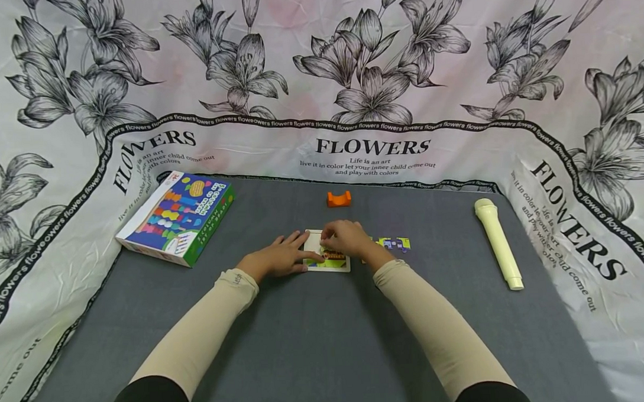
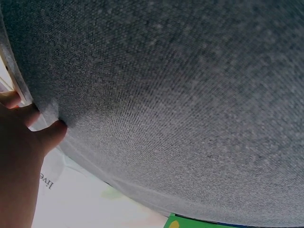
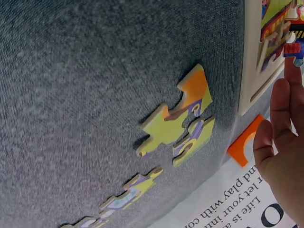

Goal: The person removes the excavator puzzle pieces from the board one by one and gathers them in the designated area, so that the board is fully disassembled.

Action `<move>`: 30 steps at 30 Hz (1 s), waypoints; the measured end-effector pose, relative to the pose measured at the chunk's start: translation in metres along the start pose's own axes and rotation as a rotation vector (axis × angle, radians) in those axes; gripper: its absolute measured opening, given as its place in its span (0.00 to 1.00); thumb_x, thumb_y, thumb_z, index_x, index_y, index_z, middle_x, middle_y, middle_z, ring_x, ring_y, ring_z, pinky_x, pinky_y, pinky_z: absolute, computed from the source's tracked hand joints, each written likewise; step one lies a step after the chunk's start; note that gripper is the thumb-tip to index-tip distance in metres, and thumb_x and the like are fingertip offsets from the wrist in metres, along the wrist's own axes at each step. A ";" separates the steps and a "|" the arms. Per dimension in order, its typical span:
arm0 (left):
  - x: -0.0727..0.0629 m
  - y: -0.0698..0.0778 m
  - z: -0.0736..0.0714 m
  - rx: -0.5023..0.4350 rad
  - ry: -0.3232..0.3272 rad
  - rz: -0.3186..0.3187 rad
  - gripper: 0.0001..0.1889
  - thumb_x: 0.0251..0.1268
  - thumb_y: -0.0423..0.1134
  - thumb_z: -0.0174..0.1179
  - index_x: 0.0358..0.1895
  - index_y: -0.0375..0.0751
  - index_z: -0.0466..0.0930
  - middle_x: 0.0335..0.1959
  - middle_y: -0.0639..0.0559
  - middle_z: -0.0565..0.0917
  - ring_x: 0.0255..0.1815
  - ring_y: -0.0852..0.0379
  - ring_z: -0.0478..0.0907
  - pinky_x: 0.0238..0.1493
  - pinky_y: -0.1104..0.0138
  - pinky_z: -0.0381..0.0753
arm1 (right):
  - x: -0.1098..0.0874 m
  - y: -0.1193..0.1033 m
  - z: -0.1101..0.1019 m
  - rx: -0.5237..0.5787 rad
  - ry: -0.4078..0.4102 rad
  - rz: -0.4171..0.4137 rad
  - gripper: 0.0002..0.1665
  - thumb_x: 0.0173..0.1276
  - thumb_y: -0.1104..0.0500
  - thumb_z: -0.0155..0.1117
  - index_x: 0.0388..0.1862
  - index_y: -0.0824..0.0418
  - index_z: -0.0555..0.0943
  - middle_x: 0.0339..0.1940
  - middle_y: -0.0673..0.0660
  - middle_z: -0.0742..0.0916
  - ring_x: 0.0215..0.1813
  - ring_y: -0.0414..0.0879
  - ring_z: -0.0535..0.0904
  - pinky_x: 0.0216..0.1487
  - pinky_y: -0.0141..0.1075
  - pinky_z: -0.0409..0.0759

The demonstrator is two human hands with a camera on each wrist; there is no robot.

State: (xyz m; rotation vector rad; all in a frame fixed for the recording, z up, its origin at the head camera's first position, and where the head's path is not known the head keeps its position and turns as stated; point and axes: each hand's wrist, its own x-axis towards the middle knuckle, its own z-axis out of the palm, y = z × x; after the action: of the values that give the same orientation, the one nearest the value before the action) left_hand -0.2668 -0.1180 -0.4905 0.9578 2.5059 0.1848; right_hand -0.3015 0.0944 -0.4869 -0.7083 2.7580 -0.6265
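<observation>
A small jigsaw tray (image 1: 330, 270) with a pale rim lies at the middle of the table, its picture partly filled in. My left hand (image 1: 278, 259) rests on its left side, fingers spread; in the left wrist view the fingertips (image 2: 59, 126) touch the tray's edge and the cloth. Over the tray, my right hand (image 1: 347, 238) pinches a jigsaw piece (image 3: 293, 49) at its fingertips, seen at the edge of the right wrist view. Part of the tray is hidden under the hands. Several loose jigsaw pieces (image 3: 166, 128) lie on the cloth right of the tray.
An orange notched block (image 1: 339, 199) stands behind the tray. At the back left lies a colourful game box (image 1: 179, 215). A pale yellow stick-shaped thing (image 1: 498, 242) lies at the right. A flower-printed sheet (image 1: 373, 152) rises around the grey table cloth (image 1: 305, 343).
</observation>
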 end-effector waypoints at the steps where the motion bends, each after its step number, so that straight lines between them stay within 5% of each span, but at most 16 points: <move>1: 0.000 0.000 0.000 0.000 0.001 0.002 0.24 0.76 0.52 0.47 0.72 0.71 0.61 0.80 0.44 0.40 0.79 0.39 0.36 0.73 0.39 0.43 | 0.001 0.000 0.001 0.001 -0.003 -0.004 0.09 0.69 0.51 0.64 0.41 0.53 0.85 0.44 0.50 0.88 0.45 0.46 0.81 0.55 0.50 0.68; 23: 0.002 -0.002 0.002 0.021 0.006 -0.002 0.24 0.76 0.53 0.46 0.72 0.72 0.61 0.80 0.44 0.40 0.80 0.40 0.37 0.73 0.40 0.45 | 0.001 0.000 0.000 -0.054 0.056 -0.020 0.10 0.69 0.50 0.64 0.42 0.52 0.87 0.42 0.49 0.89 0.45 0.46 0.82 0.50 0.48 0.69; 30: 0.000 -0.001 0.000 0.002 -0.004 -0.007 0.24 0.76 0.53 0.47 0.72 0.71 0.61 0.80 0.44 0.40 0.80 0.40 0.36 0.73 0.40 0.43 | 0.000 -0.003 -0.001 -0.149 0.063 -0.046 0.11 0.68 0.49 0.64 0.43 0.52 0.87 0.43 0.48 0.89 0.45 0.46 0.83 0.51 0.49 0.73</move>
State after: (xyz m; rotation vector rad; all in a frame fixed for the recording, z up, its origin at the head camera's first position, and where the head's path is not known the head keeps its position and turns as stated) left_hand -0.2679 -0.1187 -0.4908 0.9489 2.5057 0.1786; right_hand -0.3008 0.0917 -0.4848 -0.7988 2.8773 -0.4629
